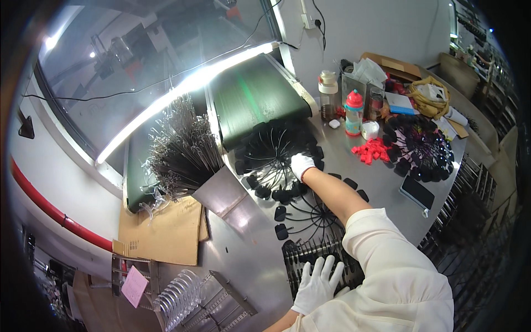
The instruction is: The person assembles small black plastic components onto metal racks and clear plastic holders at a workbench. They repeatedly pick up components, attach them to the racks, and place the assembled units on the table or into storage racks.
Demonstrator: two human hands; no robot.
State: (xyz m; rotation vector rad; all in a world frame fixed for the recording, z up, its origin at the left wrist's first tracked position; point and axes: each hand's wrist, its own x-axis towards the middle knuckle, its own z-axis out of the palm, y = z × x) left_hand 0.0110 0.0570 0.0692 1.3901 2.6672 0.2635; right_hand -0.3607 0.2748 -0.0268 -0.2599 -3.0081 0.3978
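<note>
Nearest the camera, a white sleeve is held over the near edge of the tabletop. The gloved left hand is held with fingers spread at a dark rack by that edge; whether contact is made cannot be told. The gloved right hand is laid at the far cluster of black-padded wires, near the far edge, beside the conveyor; its fingertips are hidden, so a pinch cannot be confirmed. Wires are probably best lifted singly by the stem, pads unrubbed, and kept clear of the middle cluster between the hands.
</note>
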